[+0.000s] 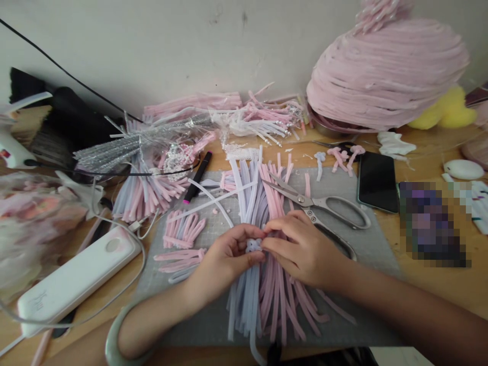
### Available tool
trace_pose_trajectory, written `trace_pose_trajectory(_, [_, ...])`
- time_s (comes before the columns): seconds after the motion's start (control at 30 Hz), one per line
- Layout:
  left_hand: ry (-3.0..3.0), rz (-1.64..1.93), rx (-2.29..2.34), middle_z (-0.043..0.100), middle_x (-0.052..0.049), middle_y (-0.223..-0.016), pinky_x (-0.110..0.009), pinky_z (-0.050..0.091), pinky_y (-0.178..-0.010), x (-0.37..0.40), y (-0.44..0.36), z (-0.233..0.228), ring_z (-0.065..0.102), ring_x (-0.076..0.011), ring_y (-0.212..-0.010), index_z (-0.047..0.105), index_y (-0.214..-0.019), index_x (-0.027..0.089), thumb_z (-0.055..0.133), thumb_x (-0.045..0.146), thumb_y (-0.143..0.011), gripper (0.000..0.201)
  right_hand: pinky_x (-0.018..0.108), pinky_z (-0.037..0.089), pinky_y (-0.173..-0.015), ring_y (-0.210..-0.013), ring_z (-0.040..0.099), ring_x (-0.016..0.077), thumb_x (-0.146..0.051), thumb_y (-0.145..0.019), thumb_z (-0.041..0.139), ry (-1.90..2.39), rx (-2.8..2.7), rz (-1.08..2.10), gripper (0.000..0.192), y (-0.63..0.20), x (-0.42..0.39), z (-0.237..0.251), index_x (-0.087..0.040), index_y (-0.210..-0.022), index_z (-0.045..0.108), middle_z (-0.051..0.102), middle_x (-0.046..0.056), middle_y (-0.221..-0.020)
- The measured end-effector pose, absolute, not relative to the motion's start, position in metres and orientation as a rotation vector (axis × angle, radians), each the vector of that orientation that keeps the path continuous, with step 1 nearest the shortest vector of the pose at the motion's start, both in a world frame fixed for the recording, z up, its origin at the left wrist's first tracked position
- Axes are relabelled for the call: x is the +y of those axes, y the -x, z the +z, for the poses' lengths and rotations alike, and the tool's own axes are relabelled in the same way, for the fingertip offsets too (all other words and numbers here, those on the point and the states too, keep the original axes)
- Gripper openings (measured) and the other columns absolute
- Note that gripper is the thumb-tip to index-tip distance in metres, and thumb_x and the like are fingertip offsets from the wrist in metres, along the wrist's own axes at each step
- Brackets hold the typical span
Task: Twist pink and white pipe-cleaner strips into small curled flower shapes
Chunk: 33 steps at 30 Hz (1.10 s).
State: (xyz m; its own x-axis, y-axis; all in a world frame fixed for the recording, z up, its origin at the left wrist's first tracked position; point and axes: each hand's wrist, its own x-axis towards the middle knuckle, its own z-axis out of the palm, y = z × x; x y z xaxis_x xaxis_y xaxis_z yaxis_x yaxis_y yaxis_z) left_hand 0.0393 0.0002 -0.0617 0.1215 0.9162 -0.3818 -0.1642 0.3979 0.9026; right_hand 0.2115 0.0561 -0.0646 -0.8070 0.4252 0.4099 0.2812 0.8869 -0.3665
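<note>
My left hand (225, 259) and my right hand (301, 249) meet over a grey cutting mat (366, 244). Together they pinch a small pale lilac pipe-cleaner piece (253, 245), twisted into a little knot between the fingertips of both hands. Under the hands lies a loose heap of pink and lilac pipe cleaners (267, 300), fanned toward me and away. Steel scissors (324, 206) lie open on the mat just beyond my right hand. Bent pink pipe-cleaner loops (183, 231) rest left of my left hand.
A white power bank (76, 279) with cable lies at the left. A black marker (198, 178) and a dark phone (377, 180) sit near the mat's far side. A big pink wound-cord heap (385, 71) stands back right; silver and pink pipe-cleaner bundles (190, 122) along the wall.
</note>
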Motion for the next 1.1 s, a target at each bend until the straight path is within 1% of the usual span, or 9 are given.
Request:
trace_pose_trajectory(0.1, [-0.699,0.932,1.140,0.059,0.002,-0.075,-0.023,0.047,-0.062,0.0027,-0.0369,-0.0632,0.057,-0.0088,-0.062,0.050,-0.086,0.016,0.070,0.016,-0.062,0.031,0.034,0.039,-0.075,-0.081,0.054,0.0169,-0.015,-0.086,0.042,0.556,-2.563,0.415,0.018,-0.2103,0.0562,-0.0651,-0.013,-0.085,0.059,0.060,0.008,-0.085])
trace_pose_trajectory(0.2, [-0.678,0.934,1.151,0.055,0.005,-0.067,-0.020,0.045,-0.059,0.0044,-0.0354,-0.0634,0.055,-0.0071,-0.058,0.048,-0.083,0.016,0.071,0.016,-0.061,0.033,0.032,0.043,-0.074,-0.079,0.055,0.0170,-0.019,-0.088,0.039,0.609,-2.559,0.475,0.021,-0.2085,0.0550,-0.0667,-0.012,-0.084,0.058,0.060,0.008,-0.079])
trace_pose_trajectory(0.33, [-0.727,1.023,1.205,0.054,0.004,-0.069,-0.017,0.043,-0.060,0.0037,-0.0359,-0.0628,0.053,-0.0066,-0.065,0.050,-0.081,0.016,0.071,0.013,-0.061,0.030,0.029,0.046,-0.071,-0.078,0.057,0.0165,-0.024,-0.090,0.036,0.704,-2.531,0.618,0.024,-0.2075,0.0524,-0.0686,-0.013,-0.088,0.058,0.060,0.008,-0.080])
trace_pose_trajectory(0.43, [-0.750,1.097,1.178,0.056,0.004,-0.072,-0.017,0.044,-0.064,0.0024,-0.0364,-0.0627,0.054,-0.0071,-0.071,0.050,-0.082,0.016,0.069,0.012,-0.064,0.026,0.026,0.047,-0.070,-0.076,0.059,0.0147,-0.023,-0.089,0.041,0.782,-2.441,0.811,0.020,-0.2077,0.0504,-0.0687,-0.014,-0.090,0.058,0.062,0.006,-0.081])
trace_pose_trajectory(0.67, [-0.749,1.148,1.047,0.064,-0.001,-0.087,-0.021,0.044,-0.078,0.0008,-0.0347,-0.0631,0.059,-0.0118,-0.090,0.051,-0.095,0.019,0.063,0.010,-0.072,0.027,0.024,0.047,-0.073,-0.079,0.059,0.0127,-0.023,-0.086,0.046,0.778,-2.322,1.008,0.018,-0.2078,0.0496,-0.0678,-0.016,-0.095,0.060,0.061,0.005,-0.086])
trace_pose_trajectory(0.83, [-0.786,1.188,1.027,0.063,-0.002,-0.090,-0.023,0.044,-0.077,0.0002,-0.0338,-0.0649,0.058,-0.0116,-0.083,0.052,-0.096,0.019,0.063,0.013,-0.072,0.026,0.028,0.046,-0.077,-0.086,0.055,0.0146,-0.022,-0.085,0.048,0.802,-2.289,0.825,0.015,-0.2075,0.0526,-0.0669,-0.016,-0.091,0.061,0.059,0.007,-0.092])
trace_pose_trajectory(0.93, [-0.790,1.160,1.073,0.061,-0.001,-0.080,-0.024,0.044,-0.069,0.0006,-0.0333,-0.0627,0.056,-0.0112,-0.071,0.052,-0.097,0.018,0.057,0.024,-0.078,0.021,0.032,0.044,-0.079,-0.086,0.053,0.0161,-0.019,-0.084,0.049,0.714,-2.332,0.610,0.014,-0.2080,0.0537,-0.0667,-0.015,-0.091,0.060,0.062,0.007,-0.091])
trace_pose_trajectory(1.03, [-0.848,1.011,1.166,0.056,0.002,-0.061,-0.023,0.041,-0.061,0.0016,-0.0333,-0.0578,0.051,-0.0100,-0.058,0.054,-0.084,0.016,0.052,0.033,-0.080,0.018,0.034,0.043,-0.077,-0.083,0.052,0.0176,-0.017,-0.084,0.049,0.632,-2.399,0.437,0.013,-0.2081,0.0530,-0.0666,-0.014,-0.091,0.060,0.065,0.006,-0.087])
trace_pose_trajectory(1.1, [-0.897,0.934,1.204,0.052,0.003,-0.055,-0.022,0.039,-0.057,0.0026,-0.0336,-0.0551,0.047,-0.0088,-0.054,0.053,-0.073,0.015,0.053,0.034,-0.080,0.020,0.035,0.042,-0.076,-0.082,0.051,0.0185,-0.017,-0.084,0.049,0.617,-2.422,0.379,0.013,-0.2075,0.0521,-0.0666,-0.013,-0.090,0.060,0.065,0.006,-0.086])
